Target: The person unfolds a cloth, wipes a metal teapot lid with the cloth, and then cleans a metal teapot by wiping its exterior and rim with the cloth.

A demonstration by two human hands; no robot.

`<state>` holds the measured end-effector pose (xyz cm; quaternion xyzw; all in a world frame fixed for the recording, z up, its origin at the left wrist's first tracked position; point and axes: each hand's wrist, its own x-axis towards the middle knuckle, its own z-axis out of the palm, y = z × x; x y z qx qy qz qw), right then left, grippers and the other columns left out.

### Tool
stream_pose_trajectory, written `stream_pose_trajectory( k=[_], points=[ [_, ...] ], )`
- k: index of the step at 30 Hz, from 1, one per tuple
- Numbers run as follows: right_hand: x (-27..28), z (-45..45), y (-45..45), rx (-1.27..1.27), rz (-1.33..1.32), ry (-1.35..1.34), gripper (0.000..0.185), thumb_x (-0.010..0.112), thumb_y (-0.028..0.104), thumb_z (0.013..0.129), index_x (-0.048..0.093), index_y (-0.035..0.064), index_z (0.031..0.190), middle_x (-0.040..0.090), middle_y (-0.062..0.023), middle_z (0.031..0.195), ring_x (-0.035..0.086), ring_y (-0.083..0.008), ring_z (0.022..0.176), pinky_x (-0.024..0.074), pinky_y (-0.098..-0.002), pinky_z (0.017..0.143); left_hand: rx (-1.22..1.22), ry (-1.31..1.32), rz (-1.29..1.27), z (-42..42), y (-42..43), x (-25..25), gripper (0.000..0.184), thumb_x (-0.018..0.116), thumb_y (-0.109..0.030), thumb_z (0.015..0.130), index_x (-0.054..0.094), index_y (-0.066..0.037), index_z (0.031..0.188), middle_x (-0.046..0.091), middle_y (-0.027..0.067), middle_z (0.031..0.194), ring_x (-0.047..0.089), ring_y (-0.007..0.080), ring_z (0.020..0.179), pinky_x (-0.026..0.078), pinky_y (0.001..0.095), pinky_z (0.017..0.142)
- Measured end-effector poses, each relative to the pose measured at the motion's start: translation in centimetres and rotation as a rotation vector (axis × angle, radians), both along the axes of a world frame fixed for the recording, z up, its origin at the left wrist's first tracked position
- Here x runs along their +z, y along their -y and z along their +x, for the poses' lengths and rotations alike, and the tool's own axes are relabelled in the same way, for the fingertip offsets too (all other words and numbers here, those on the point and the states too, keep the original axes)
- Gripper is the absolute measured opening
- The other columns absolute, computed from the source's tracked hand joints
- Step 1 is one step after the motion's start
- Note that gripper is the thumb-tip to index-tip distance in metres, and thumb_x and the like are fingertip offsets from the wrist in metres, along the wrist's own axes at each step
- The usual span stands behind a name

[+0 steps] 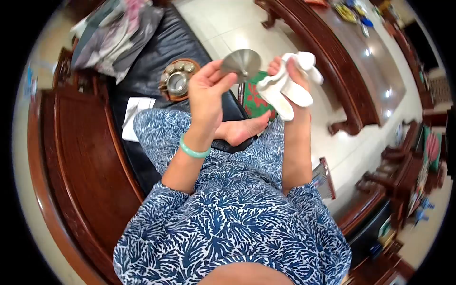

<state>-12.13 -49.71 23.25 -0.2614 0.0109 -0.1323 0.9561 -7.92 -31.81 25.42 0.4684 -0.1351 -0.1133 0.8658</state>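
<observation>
My left hand (207, 91), with a pale green bangle at the wrist, pinches the edge of a round, shiny metal lid (242, 62) between thumb and fingers. The lid is tilted, and a small raised point shows near its middle. To the right, my right hand (295, 76) is closed around a bunched white cloth (275, 90). Its folds hang below the hand and stick out on the far side. The cloth and the lid are close together but apart. Beyond my left hand, a round brown holder (190, 63) carries a metal pot (177, 83) and several small metal-topped jars.
I sit on a black padded bench (156, 52) with a carved wooden back (85, 137). White paper (134, 124) lies by my knee, and a grey patterned cloth (114, 42) at the far end. A wooden table (327, 52) stands right; a green-and-red item (256, 97) is below the hands.
</observation>
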Motion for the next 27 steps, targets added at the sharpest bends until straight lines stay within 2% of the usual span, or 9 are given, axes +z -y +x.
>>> stream_pose_trajectory(
  k=[2,3,6,7,10,16,20,22,27],
  points=[
    [0.9,1.1,0.3,0.007,-0.183,0.201,0.016,0.061,0.011,0.088,0.059,0.0003,0.100,0.060,-0.0103,0.100,0.060,-0.0218,0.094,0.0527,-0.0383,0.079,-0.007,-0.012,0.024,0.1,0.2,0.8,0.026,0.063,0.009,0.081,0.060,0.008,0.107,0.069,0.0116,0.099,0.065,0.0127,0.087,0.051,0.0225,0.080],
    [1.5,1.0,-0.3,-0.200,-0.447,0.103,0.022,0.066,0.009,0.084,0.060,0.0006,0.103,0.060,-0.0119,0.107,0.058,-0.0213,0.100,0.0517,-0.0372,0.083,-0.024,-0.015,0.030,0.1,0.2,1.0,0.025,0.063,0.009,0.081,0.061,0.008,0.106,0.069,0.0110,0.097,0.065,0.0122,0.086,0.051,0.0223,0.078],
    [4.5,2.3,-1.8,0.014,-0.967,0.304,0.032,0.065,-0.004,0.077,0.060,-0.0006,0.109,0.063,-0.0153,0.108,0.059,-0.0194,0.104,0.0493,-0.0310,0.084,-0.029,0.041,0.070,0.4,-0.3,1.5,0.024,0.062,0.009,0.080,0.062,0.006,0.104,0.069,0.0092,0.093,0.064,0.0103,0.083,0.051,0.0218,0.075],
    [5.1,2.3,-2.8,-0.011,-0.977,0.244,0.028,0.062,-0.007,0.077,0.062,-0.0030,0.104,0.067,-0.0134,0.096,0.063,-0.0169,0.093,0.0502,-0.0283,0.077,-0.042,0.088,0.135,0.6,-0.6,1.7,0.023,0.061,0.010,0.080,0.063,0.005,0.103,0.070,0.0081,0.090,0.064,0.0089,0.081,0.051,0.0215,0.073],
    [5.8,3.7,-5.4,-0.221,-0.935,0.138,0.023,0.063,-0.007,0.077,0.063,-0.0044,0.100,0.068,-0.0103,0.089,0.064,-0.0140,0.078,0.0507,-0.0251,0.068,0.026,0.190,0.312,1.9,-1.6,2.1,0.023,0.059,0.010,0.080,0.064,0.003,0.102,0.070,0.0064,0.085,0.062,0.0066,0.077,0.049,0.0213,0.070],
    [9.5,7.1,-6.6,-0.188,-0.677,0.145,0.009,0.056,0.003,0.087,0.063,-0.0010,0.093,0.064,-0.0085,0.078,0.062,-0.0158,0.062,0.0529,-0.0281,0.050,0.122,0.245,0.109,5.0,-2.2,7.1,0.021,0.061,0.008,0.082,0.064,0.008,0.103,0.070,0.0091,0.091,0.064,0.0106,0.081,0.051,0.0231,0.074],
    [12.3,10.3,-4.9,0.055,-0.550,0.257,0.010,0.056,0.005,0.089,0.064,0.0020,0.095,0.065,-0.0071,0.080,0.063,-0.0155,0.069,0.0537,-0.0279,0.057,0.059,0.247,-0.140,7.3,-2.3,10.7,0.026,0.065,-0.001,0.085,0.062,0.007,0.110,0.069,0.0087,0.098,0.064,0.0110,0.085,0.051,0.0237,0.078],
    [14.5,11.6,-5.2,0.066,-0.321,0.238,0.011,0.056,0.007,0.090,0.063,0.0040,0.097,0.065,-0.0066,0.088,0.064,-0.0153,0.076,0.0533,-0.0281,0.064,-0.017,0.420,-0.198,6.6,-2.3,12.2,0.034,0.063,0.002,0.086,0.055,0.007,0.119,0.065,0.0103,0.109,0.062,0.0128,0.098,0.048,0.0248,0.088],
    [19.2,11.9,-6.2,0.050,-0.458,0.357,0.017,0.058,0.019,0.091,0.062,0.0059,0.101,0.064,-0.0044,0.093,0.062,-0.0161,0.082,0.0527,-0.0305,0.071,0.105,0.614,-0.223,6.7,-2.0,14.6,0.037,0.055,0.009,0.086,0.050,0.008,0.123,0.063,0.0107,0.112,0.060,0.0137,0.102,0.047,0.0257,0.090]
  ],
)
